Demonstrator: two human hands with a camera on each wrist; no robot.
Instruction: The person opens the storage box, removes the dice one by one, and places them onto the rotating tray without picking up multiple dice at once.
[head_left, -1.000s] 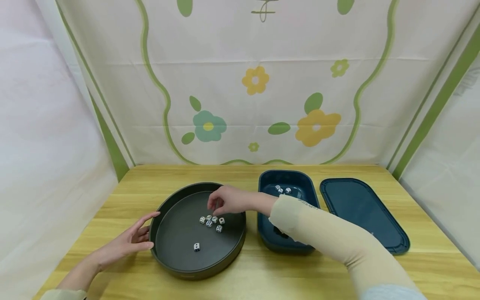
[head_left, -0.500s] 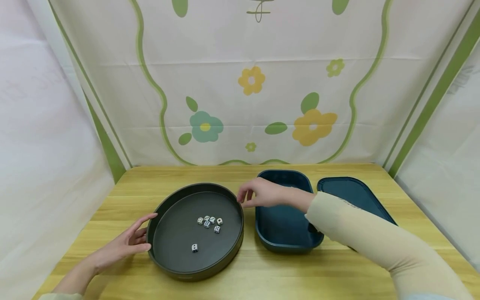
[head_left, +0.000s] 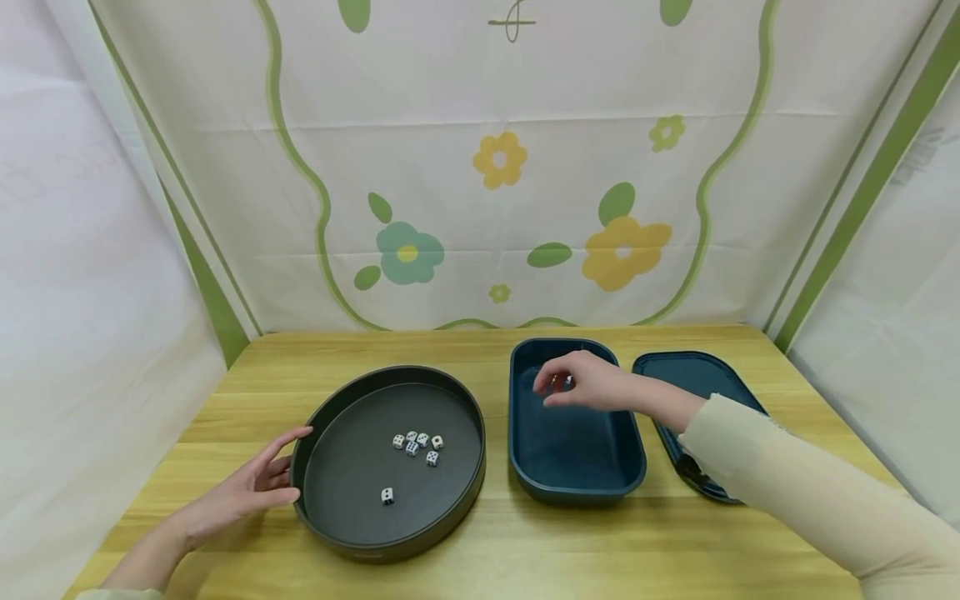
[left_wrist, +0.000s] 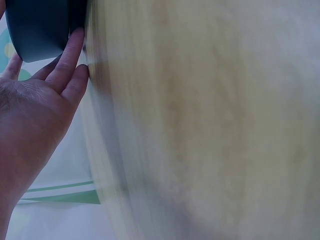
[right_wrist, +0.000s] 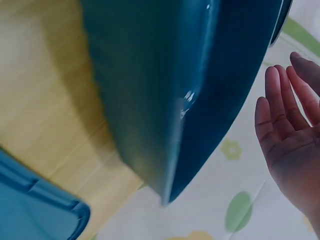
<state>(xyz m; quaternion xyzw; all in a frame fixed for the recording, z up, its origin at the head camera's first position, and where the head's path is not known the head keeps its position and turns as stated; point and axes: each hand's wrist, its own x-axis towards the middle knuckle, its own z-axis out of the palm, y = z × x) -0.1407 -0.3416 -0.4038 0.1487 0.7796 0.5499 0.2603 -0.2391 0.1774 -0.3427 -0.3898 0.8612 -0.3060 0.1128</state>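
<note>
My left hand (head_left: 240, 492) rests its index fingertip and thumb against the left outer side of a round dark pan (head_left: 360, 533). In the left wrist view its fingers lie extended along the pan wall (left_wrist: 40, 30). Inside the pan, several white dice (head_left: 412, 448) sit grouped right of centre, and a single die (head_left: 387, 496) lies nearer the front. My right hand (head_left: 588, 382) hovers over the far half of a deep blue rectangular container (head_left: 573, 487), fingers loosely bent and apart from the thumb. White specks of dice (head_left: 567, 381) show between those fingers, low in the container.
A flat blue lid (head_left: 686, 367) lies on the wooden table (head_left: 285, 367) to the container's right, partly behind my right sleeve (head_left: 787, 475). A patterned white cloth (head_left: 450, 192) hangs behind the table. The pan and container stand side by side with a narrow gap.
My right hand has moved from above the dice in the pan, rightward across its rim, to over the blue container. My left hand stays at the pan, and the dice there keep their places.
</note>
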